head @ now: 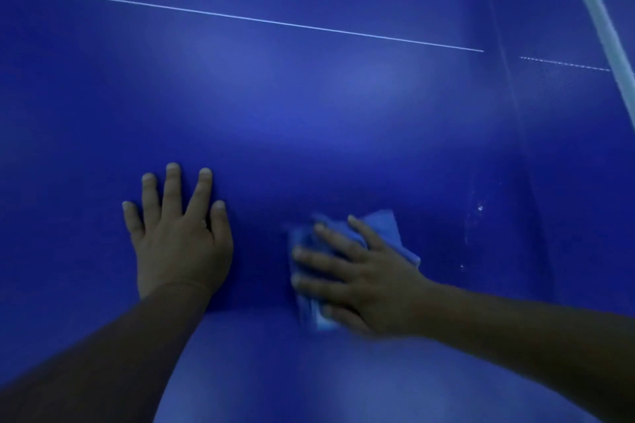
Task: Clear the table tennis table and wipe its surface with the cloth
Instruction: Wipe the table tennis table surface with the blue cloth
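Blue tabletop (309, 113) fills nearly the whole of the head view, its glossy surface lit by soft patches of reflected light. A thin white line (240, 18) is seen running across the upper part of the surface, slanting down toward the right, and beyond a faint seam it is continued as a fainter dashed stretch. A pale band, possibly the net's edge (599, 21), is seen slanting down the upper right corner; what it is cannot be told for certain. A few small pale specks (480, 208) are scattered on the surface to the right of the hands. The left hand (180, 240) is laid flat on the table, palm down, its fingers straight and spread, nothing being held by it. The right hand (360, 276) is pressed palm down on a blue cloth (385, 227), fingers straight and spread over the fabric and pointing toward the left. The cloth is crumpled beneath the palm, lying directly on the table, with a corner showing beyond the fingers and a paler edge showing below the thumb. The cloth and right hand are slightly blurred. The two hands are kept apart, a strip of bare table being left between them. Both bare forearms are seen reaching in from the lower edge.
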`<state>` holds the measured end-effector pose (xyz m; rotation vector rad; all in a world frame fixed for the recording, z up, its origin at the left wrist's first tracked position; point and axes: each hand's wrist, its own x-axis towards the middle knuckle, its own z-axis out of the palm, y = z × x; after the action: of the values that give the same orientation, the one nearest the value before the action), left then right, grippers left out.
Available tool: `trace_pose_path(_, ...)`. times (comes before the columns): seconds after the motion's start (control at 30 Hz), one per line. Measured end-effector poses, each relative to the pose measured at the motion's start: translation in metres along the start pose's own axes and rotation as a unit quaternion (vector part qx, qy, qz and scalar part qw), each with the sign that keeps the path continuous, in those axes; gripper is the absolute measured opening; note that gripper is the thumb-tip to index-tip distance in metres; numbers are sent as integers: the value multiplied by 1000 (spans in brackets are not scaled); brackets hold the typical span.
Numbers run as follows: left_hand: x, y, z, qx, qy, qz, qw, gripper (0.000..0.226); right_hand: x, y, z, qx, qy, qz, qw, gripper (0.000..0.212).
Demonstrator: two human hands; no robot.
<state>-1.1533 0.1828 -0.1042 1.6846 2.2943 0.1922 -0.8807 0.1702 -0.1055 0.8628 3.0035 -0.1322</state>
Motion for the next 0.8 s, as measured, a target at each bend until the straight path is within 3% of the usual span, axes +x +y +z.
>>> trace_pose_path(0.07, 0, -1, 0, 1, -4, 1, 1000, 55, -6, 19, -2, -7, -16, -46, 999, 48)
trace_pose_path(0.13, 0, -1, 0, 1, -2, 7, 1000, 55, 17, 61, -2, -30, 13, 99, 995, 51)
trace_pose_path(0.2, 0, -2, 0, -4, 4, 12, 1000, 55, 51, 97, -10, -16, 31, 278, 960, 57)
trace_pose_path(0.3, 0, -4, 1, 0, -4, 16, 1000, 57, 93, 96, -16, 7, 34, 382, 923, 59)
trace_pose_path(0.37, 1, -6, 1, 12, -13, 20, 1000, 60, 95, 58, -10, -7, 28, 334, 942, 64)
trace_pose_path(0.47, 5, -8, -1, 6, -49, 37, 998, 66, 31, -30, 1, -4, 10, 82, 997, 54)
trace_pose_path(0.53, 3, -14, -8, -45, -54, 50, 996, 72, -15, -40, 1, 0, -12, -2, 1000, 49)
trace_pose_path(0.6, -10, -28, -15, -95, -29, 86, 991, 75, -32, -9, -1, -25, 1, 101, 995, 52)
trace_pose_path(0.7, -52, -59, -19, -63, 15, 177, 982, 70, -28, 26, -10, -10, 18, 388, 921, 66)
trace_pose_path(0.73, -68, -69, -17, -42, 21, 208, 977, 68, -25, 20, -10, 7, 17, 425, 905, 68)
trace_pose_path(0.8, -103, -87, -14, -16, 20, 254, 967, 64, -31, -23, -1, -9, 34, 397, 917, 61)
